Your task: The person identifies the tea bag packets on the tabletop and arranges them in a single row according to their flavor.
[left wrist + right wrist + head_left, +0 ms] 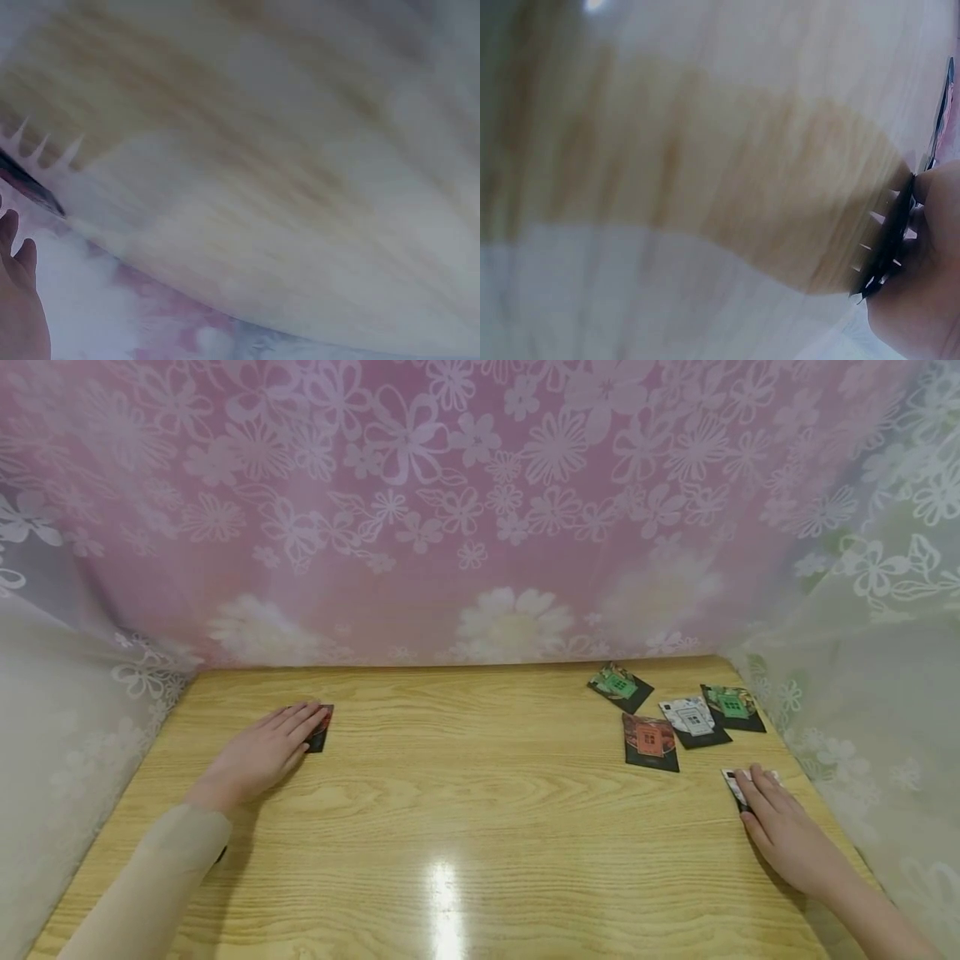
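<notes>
The left hand (262, 752), fingers straight and gripping nothing, rests on a red-black packet (320, 735); the right hand (787, 835), likewise flat, covers a white-black packet (734, 783) near four more packets (649, 742) on the table (480, 793).

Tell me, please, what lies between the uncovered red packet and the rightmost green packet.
An uncovered white packet lies between the red packet and the rightmost green packet, in the head view.
</notes>
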A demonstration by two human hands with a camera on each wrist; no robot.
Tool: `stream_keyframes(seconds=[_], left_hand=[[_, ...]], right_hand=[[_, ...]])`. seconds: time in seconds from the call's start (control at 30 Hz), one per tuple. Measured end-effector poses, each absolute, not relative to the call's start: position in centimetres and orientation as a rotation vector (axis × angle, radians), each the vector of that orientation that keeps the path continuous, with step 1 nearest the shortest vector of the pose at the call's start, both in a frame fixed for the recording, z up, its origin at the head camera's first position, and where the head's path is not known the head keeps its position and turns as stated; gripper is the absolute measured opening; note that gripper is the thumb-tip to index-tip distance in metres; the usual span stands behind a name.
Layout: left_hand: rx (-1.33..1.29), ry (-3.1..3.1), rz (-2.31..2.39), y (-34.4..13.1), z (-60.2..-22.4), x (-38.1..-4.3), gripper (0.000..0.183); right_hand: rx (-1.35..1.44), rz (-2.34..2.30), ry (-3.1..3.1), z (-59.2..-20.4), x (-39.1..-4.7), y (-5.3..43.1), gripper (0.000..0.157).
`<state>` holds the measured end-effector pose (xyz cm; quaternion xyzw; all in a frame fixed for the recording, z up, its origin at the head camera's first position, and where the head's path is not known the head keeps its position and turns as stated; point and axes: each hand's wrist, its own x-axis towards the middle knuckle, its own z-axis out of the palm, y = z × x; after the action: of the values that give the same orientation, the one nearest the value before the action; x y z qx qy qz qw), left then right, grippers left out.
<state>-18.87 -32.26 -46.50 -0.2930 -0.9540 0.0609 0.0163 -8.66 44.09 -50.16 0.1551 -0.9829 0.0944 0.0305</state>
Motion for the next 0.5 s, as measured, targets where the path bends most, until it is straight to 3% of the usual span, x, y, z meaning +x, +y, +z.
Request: stream_keyframes(seconds=[0.5], left_hand=[[-1.047, -2.912, 0.077, -23.4, -45.2, -22.3, 0.059]], right_hand=[[0.466, 0.303, -3.037, -49.9, -8.6, 44.0, 0.061]])
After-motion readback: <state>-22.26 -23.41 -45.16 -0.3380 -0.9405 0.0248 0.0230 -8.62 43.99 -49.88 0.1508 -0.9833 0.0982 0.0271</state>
